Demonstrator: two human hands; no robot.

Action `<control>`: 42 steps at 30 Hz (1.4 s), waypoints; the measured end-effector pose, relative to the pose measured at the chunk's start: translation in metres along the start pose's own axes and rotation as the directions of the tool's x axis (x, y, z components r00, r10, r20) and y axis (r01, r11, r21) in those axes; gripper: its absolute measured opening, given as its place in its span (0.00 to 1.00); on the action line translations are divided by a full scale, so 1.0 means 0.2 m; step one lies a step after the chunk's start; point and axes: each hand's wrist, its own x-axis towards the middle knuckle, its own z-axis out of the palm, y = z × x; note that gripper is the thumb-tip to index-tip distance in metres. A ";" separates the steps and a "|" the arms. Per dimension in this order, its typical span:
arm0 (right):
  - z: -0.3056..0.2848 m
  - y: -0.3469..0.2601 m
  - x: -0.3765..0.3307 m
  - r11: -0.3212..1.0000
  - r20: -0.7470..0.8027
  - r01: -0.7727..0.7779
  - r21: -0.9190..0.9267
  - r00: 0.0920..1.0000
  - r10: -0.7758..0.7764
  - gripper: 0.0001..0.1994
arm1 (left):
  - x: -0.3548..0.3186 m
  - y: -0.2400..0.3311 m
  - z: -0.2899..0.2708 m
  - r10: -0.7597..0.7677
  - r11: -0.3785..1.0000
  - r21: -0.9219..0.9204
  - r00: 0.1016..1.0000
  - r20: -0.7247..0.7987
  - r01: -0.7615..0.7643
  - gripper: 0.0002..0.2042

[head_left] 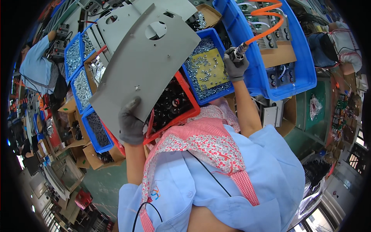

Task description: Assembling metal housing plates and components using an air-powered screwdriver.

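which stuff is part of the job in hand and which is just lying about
In use: gray panel, in the left hand; tool on the orange hose, in the right hand; probably the metal fasteners around the yellow sheet.

Seemingly just lying about: black parts in the red bin; clear plastic bundle.

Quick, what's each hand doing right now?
Left hand: closed on the grey panel near its edge.
Right hand: closed around the tool on the orange hose.
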 end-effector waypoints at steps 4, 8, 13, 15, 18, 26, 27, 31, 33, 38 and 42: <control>0.03 0.02 -0.01 0.998 -0.015 -0.042 0.038 0.999 0.043 0.12 | -0.01 -0.01 0.03 0.039 0.998 0.042 0.999 -0.017 -0.038 0.12; 0.09 -0.10 -0.01 0.931 -0.117 -0.304 0.201 0.937 0.331 0.10 | -0.05 -0.03 0.07 0.164 0.966 0.198 0.986 0.014 -0.164 0.16; 0.07 -0.56 0.08 0.789 0.031 -0.262 0.555 0.955 0.295 0.09 | -0.13 -0.03 0.22 0.190 0.944 0.274 0.982 0.007 -0.184 0.20; 0.15 -0.81 0.08 0.667 0.000 -0.196 0.719 0.960 0.281 0.11 | -0.13 -0.06 0.23 0.198 0.934 0.300 0.980 0.022 -0.196 0.19; 0.16 -0.95 0.05 0.622 0.298 -0.279 0.731 0.951 0.077 0.13 | -0.14 -0.11 0.30 0.154 0.933 0.322 0.987 0.050 -0.162 0.19; 0.34 -1.13 -0.07 0.584 0.355 -0.248 0.773 0.932 -0.074 0.13 | -0.20 -0.17 0.43 -0.024 0.936 0.352 0.997 0.074 -0.004 0.18; 0.34 -1.15 -0.08 0.587 0.325 -0.237 0.774 0.945 -0.047 0.14 | -0.20 -0.18 0.42 -0.022 0.938 0.346 0.997 0.077 -0.006 0.18; 0.28 -1.09 -0.08 0.727 0.431 -0.220 0.651 0.895 -0.116 0.22 | -0.20 -0.19 0.40 -0.009 0.939 0.345 0.997 0.076 -0.018 0.18; 0.29 -1.11 -0.11 0.646 0.361 -0.245 0.723 0.931 -0.051 0.22 | -0.20 -0.20 0.41 -0.011 0.934 0.357 0.996 0.084 -0.020 0.18; 0.29 -1.16 -0.13 0.661 0.381 -0.201 0.723 0.914 -0.139 0.22 | -0.21 -0.19 0.43 -0.049 0.938 0.347 0.992 0.116 0.005 0.18; 0.29 -1.14 -0.13 0.669 0.408 -0.133 0.731 0.871 -0.273 0.21 | -0.20 -0.20 0.42 -0.067 0.929 0.369 0.994 0.091 0.028 0.18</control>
